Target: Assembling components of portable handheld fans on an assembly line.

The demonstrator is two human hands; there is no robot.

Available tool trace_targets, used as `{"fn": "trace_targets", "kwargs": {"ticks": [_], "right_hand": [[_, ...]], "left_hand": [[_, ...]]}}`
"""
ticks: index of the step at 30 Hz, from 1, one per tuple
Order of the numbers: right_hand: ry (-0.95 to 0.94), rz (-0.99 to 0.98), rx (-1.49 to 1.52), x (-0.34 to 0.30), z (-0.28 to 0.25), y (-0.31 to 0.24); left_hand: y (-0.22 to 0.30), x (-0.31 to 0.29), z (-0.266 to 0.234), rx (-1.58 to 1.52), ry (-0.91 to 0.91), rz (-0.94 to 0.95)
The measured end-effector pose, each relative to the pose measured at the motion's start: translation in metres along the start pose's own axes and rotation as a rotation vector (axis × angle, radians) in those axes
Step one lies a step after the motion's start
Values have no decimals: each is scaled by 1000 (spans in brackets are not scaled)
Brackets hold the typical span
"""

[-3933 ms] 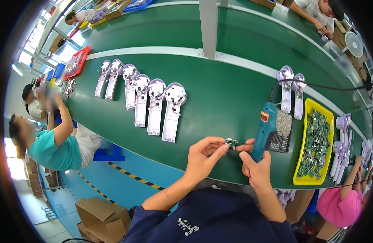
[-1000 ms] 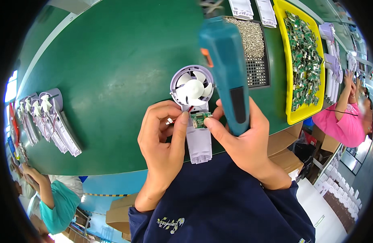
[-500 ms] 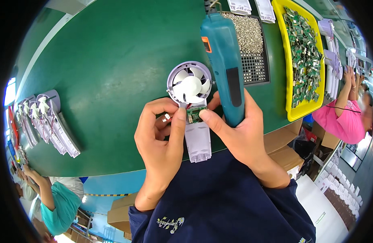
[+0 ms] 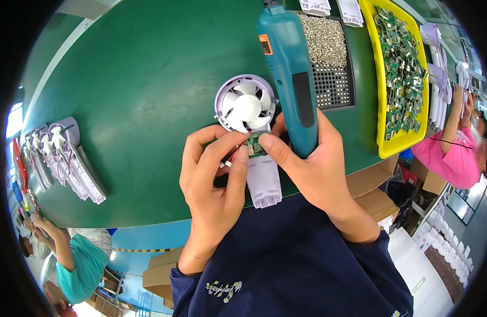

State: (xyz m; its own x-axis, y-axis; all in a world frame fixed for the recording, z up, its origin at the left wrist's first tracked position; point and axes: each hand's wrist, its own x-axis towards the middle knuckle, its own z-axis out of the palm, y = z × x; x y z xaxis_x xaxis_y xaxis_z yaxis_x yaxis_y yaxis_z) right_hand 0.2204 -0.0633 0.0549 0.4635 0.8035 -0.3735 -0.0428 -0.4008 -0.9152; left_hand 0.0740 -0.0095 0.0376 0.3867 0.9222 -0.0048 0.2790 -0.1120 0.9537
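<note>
A handheld fan housing [image 4: 264,182], pale lilac with a round head and white fan blades [image 4: 247,108], lies in front of me. A small green circuit board [image 4: 255,147] sits in its neck, below the blades. My left hand [image 4: 214,177] is closed at the board's left edge, thumb and index finger pinching the thin wires; a white plug [image 4: 225,164] hangs beside these fingers. My right hand [image 4: 317,169] holds a teal electric screwdriver [image 4: 292,84] against its palm, the tool's body pointing away from me. The right thumb presses the board's right side. The pinched wire ends are hidden.
A black perforated tray [image 4: 333,87] of small screws lies right of the screwdriver. Beyond it stands a yellow bin [image 4: 382,105] full of circuit boards. Several fan housings [image 4: 69,158] lie at the left. Co-workers in teal [image 4: 82,269] and pink [image 4: 449,158] sit at either side.
The left fingers have moved right and closed in at the board's edge, covering part of the wires. The fan head has shifted slightly left and the handle's lower end slightly right, tilting the housing.
</note>
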Motion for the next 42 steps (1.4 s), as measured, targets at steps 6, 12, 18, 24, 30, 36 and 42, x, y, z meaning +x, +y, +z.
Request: {"fn": "trace_targets", "kwargs": {"ticks": [6, 12, 18, 24, 30, 36, 42], "right_hand": [[-8, -8, 19, -1, 1, 1], [-9, -33, -35, 1, 4, 2], [-23, -12, 14, -1, 1, 2], [-21, 54, 24, 0, 3, -1], [-15, 21, -9, 0, 4, 2], [-14, -1, -5, 2, 4, 4], [-20, 34, -7, 1, 3, 1]], "left_hand": [[-9, -6, 1, 42, 47, 54], [-7, -5, 3, -72, 74, 23], [-5, -5, 4, -180, 71, -70], [-3, -2, 3, -168, 49, -88], [-2, -2, 3, -227, 47, -158], [3, -2, 3, -197, 42, -182], [5, -3, 3, -230, 16, -219]]}}
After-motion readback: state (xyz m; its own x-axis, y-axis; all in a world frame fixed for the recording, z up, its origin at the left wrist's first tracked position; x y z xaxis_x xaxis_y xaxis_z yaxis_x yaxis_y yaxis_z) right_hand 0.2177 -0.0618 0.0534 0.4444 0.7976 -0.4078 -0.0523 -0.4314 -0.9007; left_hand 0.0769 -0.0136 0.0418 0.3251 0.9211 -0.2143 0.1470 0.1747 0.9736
